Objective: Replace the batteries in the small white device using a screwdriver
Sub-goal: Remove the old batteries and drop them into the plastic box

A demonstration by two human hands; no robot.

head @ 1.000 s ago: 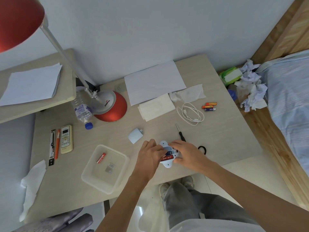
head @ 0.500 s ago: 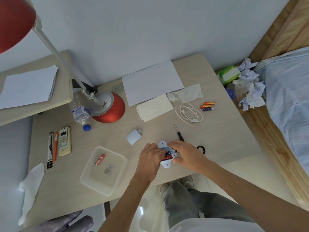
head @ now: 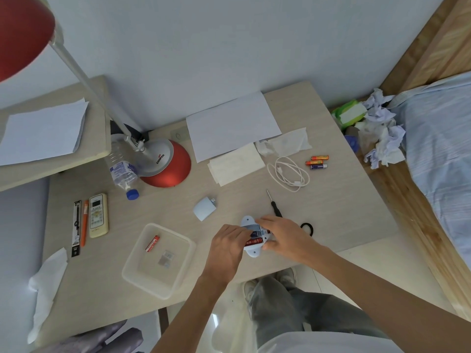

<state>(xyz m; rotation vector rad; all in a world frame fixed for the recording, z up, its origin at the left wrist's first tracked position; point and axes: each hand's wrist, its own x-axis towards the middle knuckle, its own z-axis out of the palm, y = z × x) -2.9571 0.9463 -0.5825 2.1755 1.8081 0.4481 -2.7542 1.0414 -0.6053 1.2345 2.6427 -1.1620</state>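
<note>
The small white device [head: 248, 222] lies open near the table's front edge, with red batteries [head: 253, 241] showing in its compartment. My left hand [head: 228, 247] grips its left side, fingertips on the batteries. My right hand [head: 283, 235] holds its right side, fingers over the top. The white cover [head: 204, 211] lies apart to the upper left. A black-handled screwdriver [head: 274, 204] rests just behind the device. Three spare batteries [head: 316, 161] lie at the right rear. One red battery [head: 152, 243] sits in a clear plastic tray [head: 132, 273].
A red desk lamp [head: 165, 164], a water bottle [head: 123, 171], a remote [head: 98, 215], pens [head: 80, 224], a white cable [head: 288, 173], paper sheets [head: 229, 123], tissues [head: 46, 284] and a black hair tie [head: 307, 228] lie on the table. A bed [head: 443, 138] stands at the right.
Both hands stay on the device; the fingers shift slightly over the battery compartment. The view has drifted a little.
</note>
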